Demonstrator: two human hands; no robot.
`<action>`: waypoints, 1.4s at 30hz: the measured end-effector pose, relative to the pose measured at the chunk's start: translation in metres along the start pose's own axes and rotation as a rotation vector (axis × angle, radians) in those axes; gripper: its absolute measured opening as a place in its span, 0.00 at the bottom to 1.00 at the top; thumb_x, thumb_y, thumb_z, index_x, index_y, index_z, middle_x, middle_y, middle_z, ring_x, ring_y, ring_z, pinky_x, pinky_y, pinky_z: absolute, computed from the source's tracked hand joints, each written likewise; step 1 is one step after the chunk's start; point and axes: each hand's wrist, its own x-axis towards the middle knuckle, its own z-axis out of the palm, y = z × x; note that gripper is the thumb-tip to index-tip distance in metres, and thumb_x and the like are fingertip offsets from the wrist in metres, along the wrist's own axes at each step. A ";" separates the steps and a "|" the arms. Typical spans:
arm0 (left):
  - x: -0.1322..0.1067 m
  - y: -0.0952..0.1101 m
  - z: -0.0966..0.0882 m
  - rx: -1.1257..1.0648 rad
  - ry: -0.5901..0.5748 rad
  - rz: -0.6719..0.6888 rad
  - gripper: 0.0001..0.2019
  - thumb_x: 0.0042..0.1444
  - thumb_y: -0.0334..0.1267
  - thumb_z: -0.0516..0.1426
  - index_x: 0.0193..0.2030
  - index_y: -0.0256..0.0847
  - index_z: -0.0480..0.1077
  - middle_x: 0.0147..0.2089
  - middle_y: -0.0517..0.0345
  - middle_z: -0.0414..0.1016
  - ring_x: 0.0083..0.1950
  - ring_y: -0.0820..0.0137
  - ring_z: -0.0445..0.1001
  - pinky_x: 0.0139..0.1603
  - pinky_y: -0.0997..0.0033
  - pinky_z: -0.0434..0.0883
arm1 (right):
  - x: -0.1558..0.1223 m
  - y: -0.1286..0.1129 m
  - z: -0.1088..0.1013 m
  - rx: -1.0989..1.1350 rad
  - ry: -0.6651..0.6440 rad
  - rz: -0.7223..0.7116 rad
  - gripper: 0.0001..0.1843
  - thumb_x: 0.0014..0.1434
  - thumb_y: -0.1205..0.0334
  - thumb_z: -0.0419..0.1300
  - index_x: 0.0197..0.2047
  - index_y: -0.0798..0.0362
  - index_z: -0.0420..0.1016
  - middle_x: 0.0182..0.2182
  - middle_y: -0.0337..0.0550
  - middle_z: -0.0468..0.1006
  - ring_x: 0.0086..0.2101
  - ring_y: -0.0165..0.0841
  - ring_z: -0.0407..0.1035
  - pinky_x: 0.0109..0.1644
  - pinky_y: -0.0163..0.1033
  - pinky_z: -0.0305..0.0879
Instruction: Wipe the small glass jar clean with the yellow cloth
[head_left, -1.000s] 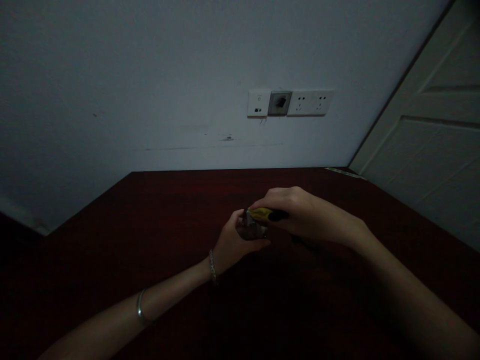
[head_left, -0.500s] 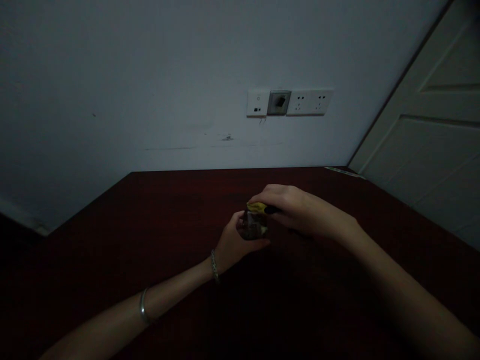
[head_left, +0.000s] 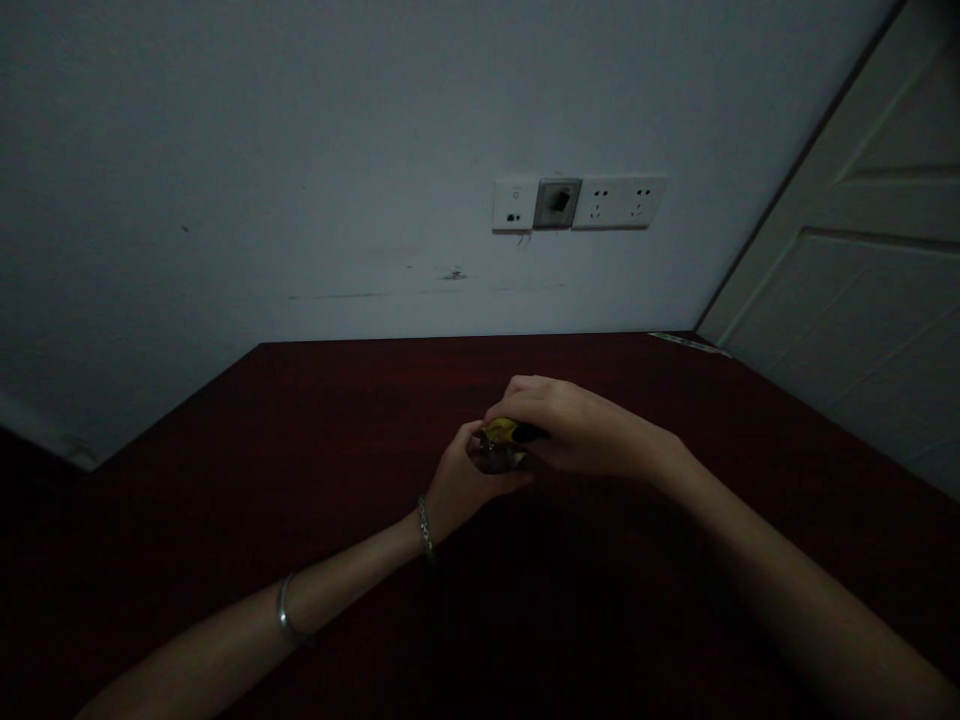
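Holds a small see-through container [head_left: 495,461] in the left hand [head_left: 459,485], over a dark red counter [head_left: 360,420], with fingers wrapped around from 8 o'clock and thumb stretched past the 5 o'clock side. Pinches a yellow-and-black thing [head_left: 500,430] in the right hand [head_left: 581,425], set at 2 o'clock, with fingers clamped on it at the container's 12 o'clock edge. Cannot tell, in such dim light, whether the container rests on the counter. Wears a chain bracelet [head_left: 425,528] at the left wrist and, farther out toward 8 o'clock, a silver bangle [head_left: 283,606]. Faces a pale wall [head_left: 360,150], with sockets [head_left: 618,204] near 1 o'clock and a panelled door [head_left: 877,300] at 2 o'clock.
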 end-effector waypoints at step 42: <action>0.001 -0.016 -0.001 -0.149 -0.007 -0.085 0.32 0.33 0.37 0.70 0.45 0.36 0.62 0.36 0.58 0.73 0.30 0.73 0.73 0.28 0.72 0.72 | -0.005 0.013 -0.007 0.008 0.044 0.080 0.12 0.58 0.73 0.57 0.44 0.54 0.76 0.38 0.45 0.79 0.38 0.32 0.72 0.42 0.36 0.65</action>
